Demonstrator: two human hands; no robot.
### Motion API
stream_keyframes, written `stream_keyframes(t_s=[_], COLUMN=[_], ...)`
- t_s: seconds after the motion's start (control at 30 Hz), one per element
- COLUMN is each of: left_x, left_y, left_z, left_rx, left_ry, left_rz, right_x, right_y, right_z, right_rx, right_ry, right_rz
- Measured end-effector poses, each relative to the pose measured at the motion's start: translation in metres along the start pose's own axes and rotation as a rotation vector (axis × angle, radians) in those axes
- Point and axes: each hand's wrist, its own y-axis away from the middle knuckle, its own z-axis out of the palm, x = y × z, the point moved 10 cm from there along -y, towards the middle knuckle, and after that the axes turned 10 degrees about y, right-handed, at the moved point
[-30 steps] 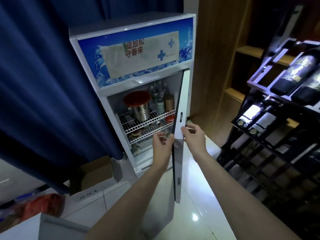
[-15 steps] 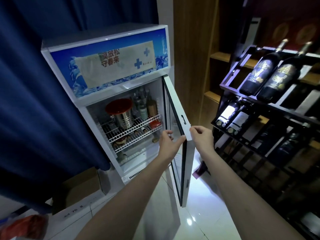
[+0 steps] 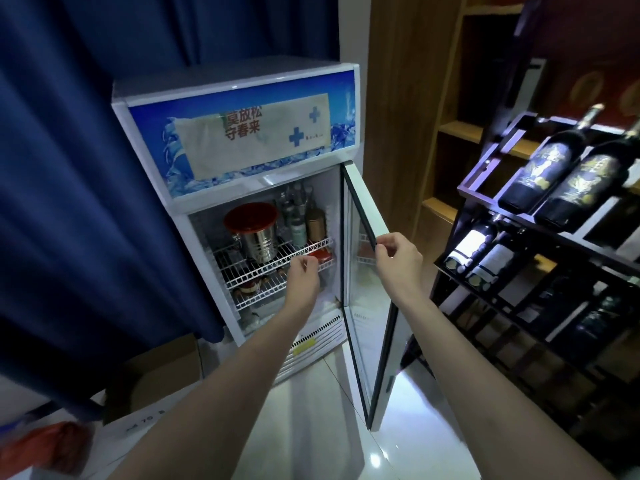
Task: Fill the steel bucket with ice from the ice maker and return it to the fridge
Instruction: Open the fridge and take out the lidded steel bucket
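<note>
Steel bucket (image 3: pixel 260 241) stands upright on the upper wire shelf (image 3: pixel 277 259) inside the fridge (image 3: pixel 239 140), left of centre, capped by a red lid (image 3: pixel 251 216). Fridge is the reference for all positions below.

Blue curtain (image 3: pixel 86 150) hangs to the fridge's left and overlaps its lower left edge. Wine rack (image 3: pixel 540 237) stands to the fridge's right, bottles lying tilted on it. Glass door (image 3: pixel 367 289) is hinged on the fridge's right side and stands wide open; against the earlier frames it has swung further out.

Right hand (image 3: pixel 398 259) is at the door's outer edge, fingers curled, thumb and forefinger pinching the dark seal strip. Left hand (image 3: pixel 303 277) has left the door edge it touched half a second ago and now sits in front of the fridge's upper shelf, below and right of the bucket, fingers loosely curled and holding nothing; no contact with the bucket.

Small bottles (image 3: pixel 298 216) crowd the shelf behind and right of the bucket; their labels are unreadable. Items on the fridge's lower shelf are partly hidden by the left hand and wire. A cardboard box (image 3: pixel 156 372) sits on the floor at the fridge's lower left, partly covered by the curtain.
</note>
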Motion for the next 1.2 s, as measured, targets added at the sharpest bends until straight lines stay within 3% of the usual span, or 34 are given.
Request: stream_keyframes(t_s=[0.47, 0.73, 1.2], left_x=[0.011, -0.021, -0.064], left_y=[-0.094, -0.149, -0.203], left_z=[-0.119, -0.191, -0.204], left_rx=[0.149, 0.246, 0.272], left_ry=[-0.031, -0.054, 0.006], left_rz=[-0.002, -0.091, -0.194], right_x=[-0.065, -0.081, -0.055], right_y=[-0.046, -0.069, -0.117], right_z=[0.151, 0.244, 0.329], right_rx=[-0.212, -0.309, -0.406], right_ry=[0.019, 0.005, -0.025], right_rz=[-0.064, -0.049, 0.074])
